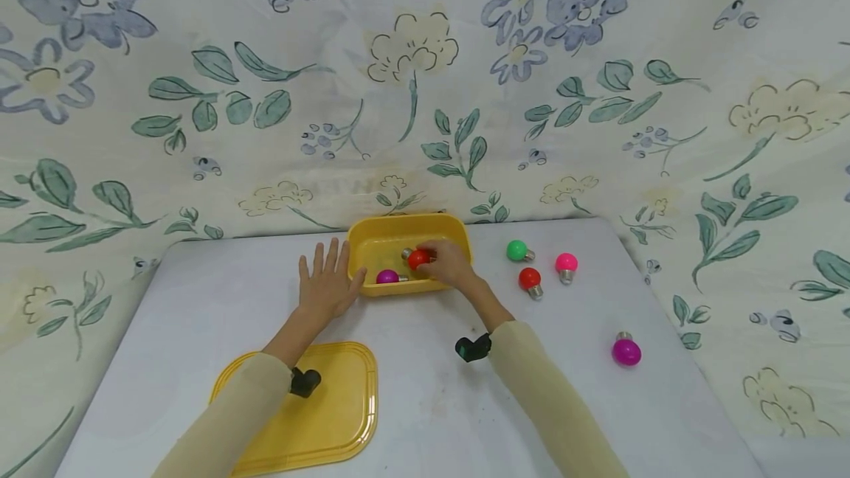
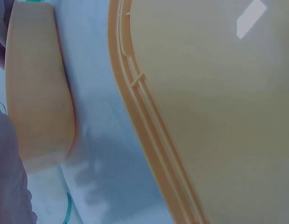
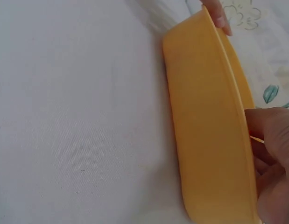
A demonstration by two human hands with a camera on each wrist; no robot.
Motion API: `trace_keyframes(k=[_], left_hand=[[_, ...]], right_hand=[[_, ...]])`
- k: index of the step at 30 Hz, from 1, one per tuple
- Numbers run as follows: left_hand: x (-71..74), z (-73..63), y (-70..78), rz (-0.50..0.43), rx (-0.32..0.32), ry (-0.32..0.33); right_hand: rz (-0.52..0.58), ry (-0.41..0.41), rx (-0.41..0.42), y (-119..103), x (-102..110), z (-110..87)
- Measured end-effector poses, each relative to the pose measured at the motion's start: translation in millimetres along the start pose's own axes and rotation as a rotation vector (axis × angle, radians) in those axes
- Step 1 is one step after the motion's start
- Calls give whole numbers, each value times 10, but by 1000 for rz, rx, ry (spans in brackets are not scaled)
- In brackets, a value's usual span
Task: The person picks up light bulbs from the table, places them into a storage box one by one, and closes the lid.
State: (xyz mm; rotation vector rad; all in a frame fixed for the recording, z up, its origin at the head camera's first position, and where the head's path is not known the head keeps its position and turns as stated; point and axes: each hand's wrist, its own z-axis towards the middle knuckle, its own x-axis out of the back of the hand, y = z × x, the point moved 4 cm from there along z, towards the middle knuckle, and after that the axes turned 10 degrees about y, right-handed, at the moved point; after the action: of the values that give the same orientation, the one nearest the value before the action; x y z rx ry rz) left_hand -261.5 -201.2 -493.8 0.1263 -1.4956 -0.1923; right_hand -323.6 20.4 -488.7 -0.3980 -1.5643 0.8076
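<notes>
A yellow plastic container (image 1: 378, 242) stands at the table's back edge, and a purple bulb (image 1: 387, 276) lies inside along its front wall. My right hand (image 1: 448, 262) reaches over the rim and holds a red bulb (image 1: 418, 260) by its fingertips inside the container. In the right wrist view the container's wall (image 3: 207, 121) hides that bulb. At the container's left end is my left hand (image 1: 325, 282), fingers straight and spread, the thumb right at the rim.
A yellow lid (image 1: 332, 419) lies front left, partly under my left sleeve. Right of the container lie a green bulb (image 1: 516, 250), a red bulb (image 1: 529, 278) and a pink bulb (image 1: 567, 262). Another purple bulb (image 1: 626, 352) rests nearer the right edge. A floral cloth (image 1: 412, 139) hangs behind.
</notes>
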Motion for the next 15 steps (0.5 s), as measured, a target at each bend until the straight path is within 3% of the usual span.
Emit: trace_keyframes(k=[15], left_hand=[[1, -14, 9, 1, -4, 5]], right_hand=[[-83, -47, -13, 16, -76, 29]])
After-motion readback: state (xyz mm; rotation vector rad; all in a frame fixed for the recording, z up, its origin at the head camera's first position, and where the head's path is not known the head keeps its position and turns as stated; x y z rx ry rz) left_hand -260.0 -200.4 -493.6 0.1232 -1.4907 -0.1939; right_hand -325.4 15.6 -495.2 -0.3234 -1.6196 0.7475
